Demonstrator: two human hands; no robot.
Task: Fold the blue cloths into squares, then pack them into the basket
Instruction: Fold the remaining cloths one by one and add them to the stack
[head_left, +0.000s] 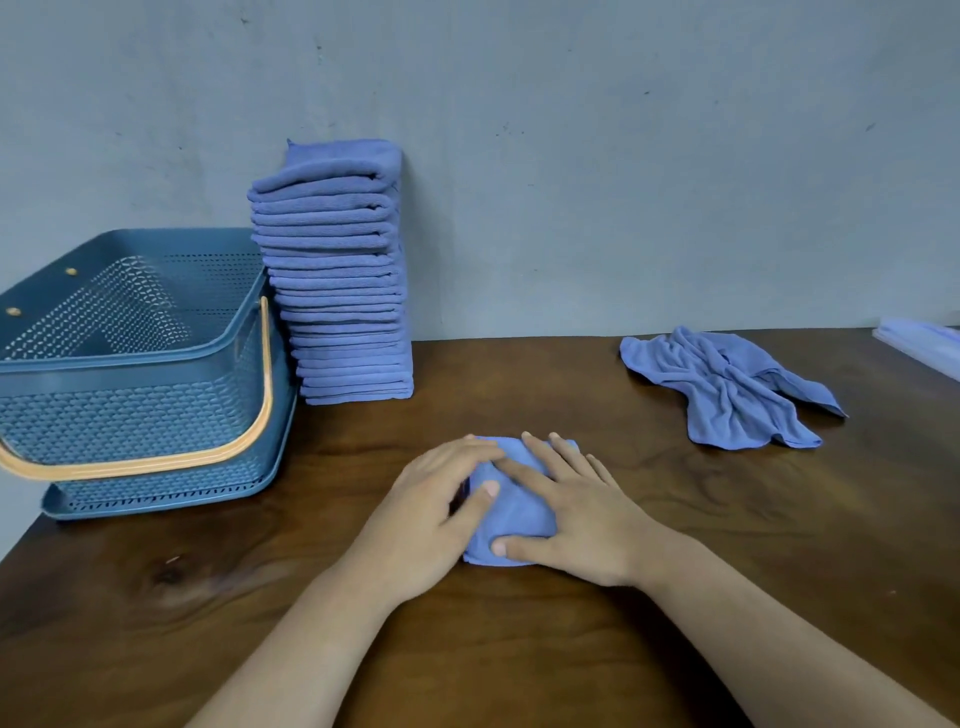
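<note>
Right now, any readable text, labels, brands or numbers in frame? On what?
None readable.
Basket: perforated pattern only, no label.
Folded stack, crumpled cloth, cloth being folded: plain blue.
Pale object at the right edge: too blurred to tell.

Counted by kind
One basket (130, 410), one stack of folded cloths (343, 291), one folded cloth (519, 519), one crumpled cloth (727, 389).

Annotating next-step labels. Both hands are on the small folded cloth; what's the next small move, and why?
Probably grip the folded cloth and lift it onto the stack of folded cloths beside the basket. It already looks square under the flat left hand and right hand, and a crumpled cloth waits at the right.
</note>
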